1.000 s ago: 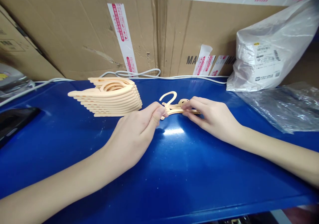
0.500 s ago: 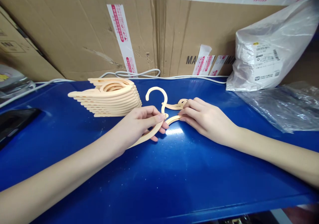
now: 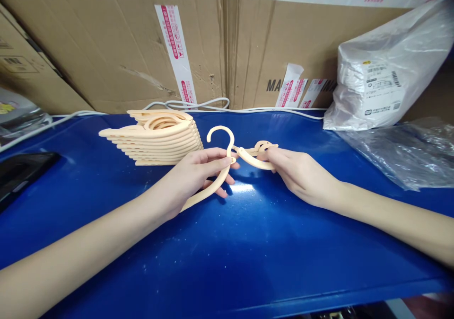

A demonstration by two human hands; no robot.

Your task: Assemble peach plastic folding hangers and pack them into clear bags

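A peach plastic folding hanger (image 3: 227, 160) is held just above the blue table top (image 3: 248, 243), with its hook pointing up. My left hand (image 3: 193, 177) is closed on the hanger's left arm, which slants down under the palm. My right hand (image 3: 300, 177) is closed on the right arm, fingers wrapped over it. A second small peach piece (image 3: 264, 145) lies behind my right fingers. A stack of several folded peach hangers (image 3: 158, 137) rests on the table to the left of my left hand.
Large cardboard boxes (image 3: 213, 44) line the back wall, with white cables (image 3: 198, 105) along their base. A white plastic-wrapped parcel (image 3: 383, 73) and crumpled clear bags (image 3: 407, 153) lie at the right. A black flat object (image 3: 19, 172) sits at the far left.
The folded hanger has been opened out between both hands: its hook swung up and its left arm spread down under my left hand. My right hand shifted its grip onto the right arm.
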